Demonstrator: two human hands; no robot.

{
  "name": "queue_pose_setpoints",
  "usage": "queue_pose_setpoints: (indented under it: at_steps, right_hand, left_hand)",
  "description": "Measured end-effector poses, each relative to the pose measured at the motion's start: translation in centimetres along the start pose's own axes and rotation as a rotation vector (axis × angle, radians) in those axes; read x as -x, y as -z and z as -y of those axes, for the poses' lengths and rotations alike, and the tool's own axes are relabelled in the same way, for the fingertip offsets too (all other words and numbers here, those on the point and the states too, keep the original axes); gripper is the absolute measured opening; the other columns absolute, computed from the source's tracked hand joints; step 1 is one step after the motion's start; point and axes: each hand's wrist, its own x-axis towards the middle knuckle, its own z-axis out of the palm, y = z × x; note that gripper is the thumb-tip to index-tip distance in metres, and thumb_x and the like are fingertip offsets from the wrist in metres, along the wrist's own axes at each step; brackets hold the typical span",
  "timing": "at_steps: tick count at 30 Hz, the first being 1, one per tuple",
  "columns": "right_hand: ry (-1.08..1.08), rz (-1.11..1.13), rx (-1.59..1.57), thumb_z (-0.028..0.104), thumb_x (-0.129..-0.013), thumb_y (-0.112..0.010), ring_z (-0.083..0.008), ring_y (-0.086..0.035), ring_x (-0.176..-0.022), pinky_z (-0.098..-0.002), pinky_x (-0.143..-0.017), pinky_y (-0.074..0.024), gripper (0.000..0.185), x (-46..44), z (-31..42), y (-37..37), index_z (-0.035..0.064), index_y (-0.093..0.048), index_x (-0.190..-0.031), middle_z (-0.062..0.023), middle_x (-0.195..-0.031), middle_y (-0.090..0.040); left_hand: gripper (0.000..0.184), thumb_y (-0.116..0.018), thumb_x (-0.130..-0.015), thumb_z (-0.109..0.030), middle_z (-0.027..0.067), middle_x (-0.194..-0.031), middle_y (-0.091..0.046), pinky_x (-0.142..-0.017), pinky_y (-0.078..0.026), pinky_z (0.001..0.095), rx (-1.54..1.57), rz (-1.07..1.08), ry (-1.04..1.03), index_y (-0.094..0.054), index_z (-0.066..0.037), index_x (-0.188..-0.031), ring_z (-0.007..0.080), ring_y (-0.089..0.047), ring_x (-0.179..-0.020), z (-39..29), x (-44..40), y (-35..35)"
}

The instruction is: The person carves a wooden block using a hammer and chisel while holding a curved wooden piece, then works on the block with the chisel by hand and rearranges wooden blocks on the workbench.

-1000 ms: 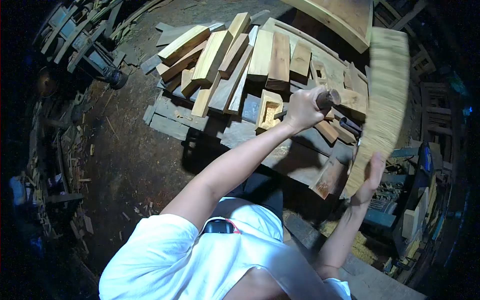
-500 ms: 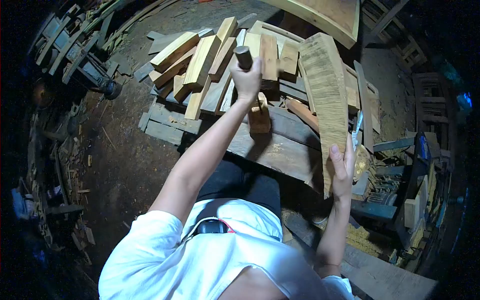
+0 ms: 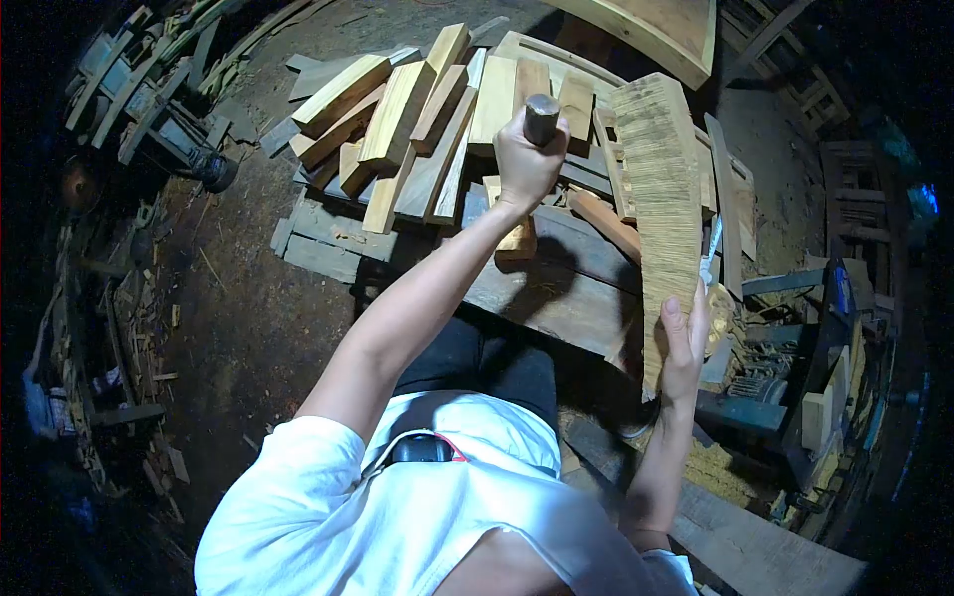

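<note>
My left hand (image 3: 529, 164) is closed around the upright dark handle (image 3: 542, 119) of a tool, whose lower end is hidden behind my hand and wrist. Just below that wrist, a small wooden block (image 3: 517, 241) rests on the plank bench (image 3: 542, 303), partly covered by my forearm. My right hand (image 3: 680, 343) grips the lower end of a long, thick piece of wood (image 3: 661, 189) with a ridged face, thumb across the front. This piece stands out over the right part of the bench, apart from the tool handle.
Several cut wooden blocks (image 3: 397, 114) lie across the back of the bench. A large wooden panel (image 3: 651, 25) is at the top. Machinery (image 3: 760, 387) and wood shavings are on the right. Scrap wood (image 3: 149, 417) lines the left side of the floor.
The long wood piece in my right hand has come left from the far right. My left hand moved left and up with the tool, then slightly right; the small block now sits near my wrist.
</note>
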Motion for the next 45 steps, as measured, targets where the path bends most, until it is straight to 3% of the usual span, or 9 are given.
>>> queue_pose_setpoints:
  at_steps: [12, 14, 15, 19, 23, 27, 32, 36, 45]
  right_hand:
    - [0.041, -0.197, -0.228, 0.039, -0.095, -0.047, -0.0146, -0.052, -0.1, -0.0276, -0.085, -0.0405, 0.049, -3.5, 0.7, 2.1, -0.001, -0.048, -0.123, -0.0134, -0.114, -0.054]
    - [0.147, -0.1, 0.561, 0.033, -0.092, -0.053, -0.0233, -0.051, -0.111, -0.0348, -0.099, -0.0358, 0.056, -4.2, -2.3, 2.9, -0.0045, -0.043, -0.131, -0.0152, -0.119, -0.055]
    - [-0.075, 0.04, -0.026, 0.031, -0.093, -0.052, -0.0206, -0.049, -0.114, -0.0319, -0.1, -0.0346, 0.056, -5.0, 1.1, 0.4, -0.0047, -0.04, -0.134, -0.0161, -0.122, -0.054]
    - [-0.103, -0.239, -0.058, 0.034, -0.095, -0.05, -0.0158, -0.054, -0.103, -0.0279, -0.09, -0.0417, 0.056, -4.1, 1.1, 1.4, 0.0002, -0.037, -0.138, -0.011, -0.122, -0.053]
    - [0.001, -0.042, -0.034, 0.033, -0.094, -0.049, -0.021, -0.055, -0.101, -0.0321, -0.091, -0.0422, 0.051, -3.5, -0.3, 3.3, -0.0027, -0.042, -0.13, -0.0157, -0.116, -0.056]
    - [0.106, 0.166, 0.13, 0.032, -0.092, -0.053, -0.0209, -0.05, -0.111, -0.0317, -0.098, -0.0345, 0.053, -4.9, 3.4, -0.2, -0.0046, -0.043, -0.129, -0.0156, -0.119, -0.055]
    - [0.09, 0.131, 0.066, 0.033, -0.093, -0.052, -0.0196, -0.05, -0.112, -0.0311, -0.098, -0.0346, 0.054, -3.5, 1.7, -0.3, -0.0042, -0.043, -0.131, -0.015, -0.12, -0.055]
    - [0.026, 0.036, -0.007, 0.033, -0.094, -0.051, -0.0189, -0.05, -0.111, -0.0301, -0.098, -0.0345, 0.053, -2.1, 0.8, -0.3, -0.0038, -0.043, -0.131, -0.0139, -0.12, -0.055]
    - [-0.062, -0.031, -0.093, 0.032, -0.096, -0.048, -0.0189, -0.046, -0.115, -0.0292, -0.101, -0.0302, 0.052, -0.9, 0.0, 0.6, -0.0039, -0.04, -0.132, -0.0135, -0.124, -0.051]
  left_hand:
    - [0.021, -0.069, -0.068, -0.007, 0.0142, -0.072, -0.065, -0.059, -0.049, 0.0313, -0.207, 0.31, -0.04, -0.06, -0.003, -0.087, 0.0226, -0.067, -0.065, -0.5, 2.5, -3.3]
    - [0.019, -0.069, -0.068, -0.007, 0.0155, -0.07, -0.062, -0.057, -0.048, 0.0342, -0.166, 0.26, -0.098, -0.058, -0.003, -0.084, 0.0283, -0.066, -0.065, -0.7, 2.5, -3.5]
    - [0.019, -0.069, -0.068, -0.007, 0.0156, -0.069, -0.061, -0.057, -0.048, 0.0351, -0.18, 0.249, -0.12, -0.057, -0.003, -0.083, 0.0312, -0.064, -0.066, -1.0, 2.5, -3.4]
    - [0.023, -0.07, -0.065, -0.008, 0.0177, -0.07, -0.058, -0.056, -0.046, 0.0373, -0.163, 0.243, -0.116, -0.055, -0.003, -0.082, 0.0375, -0.06, -0.068, -0.9, 3.0, -3.3]
    - [0.024, -0.07, -0.065, -0.008, 0.0188, -0.071, -0.057, -0.056, -0.046, 0.037, -0.112, 0.243, -0.122, -0.055, -0.002, -0.082, 0.039, -0.058, -0.068, -0.9, 3.1, -3.4]
    - [0.025, -0.073, -0.064, -0.013, 0.0159, -0.074, -0.062, -0.058, -0.049, 0.0392, -0.112, 0.269, -0.156, -0.059, -0.005, -0.083, 0.0346, -0.063, -0.067, -0.2, 2.9, -2.5]
    - [0.022, -0.068, -0.083, -0.017, -0.0008, -0.06, -0.056, -0.047, -0.042, 0.024, -0.041, 0.055, 0.022, -0.054, -0.005, -0.072, 0.0091, -0.057, -0.054, 2.6, 0.8, 1.3]
    - [0.021, -0.066, -0.083, -0.012, -0.002, -0.055, -0.052, -0.04, -0.038, 0.0233, 0.172, -0.353, 0.152, -0.052, -0.007, -0.067, 0.0061, -0.049, -0.043, 3.9, -1.4, 3.6]
    - [0.021, -0.066, -0.085, -0.011, -0.0033, -0.057, -0.051, -0.043, -0.037, 0.0212, 0.146, -0.115, 0.081, -0.052, -0.007, -0.069, 0.0054, -0.049, -0.047, 2.3, -1.2, 2.9]
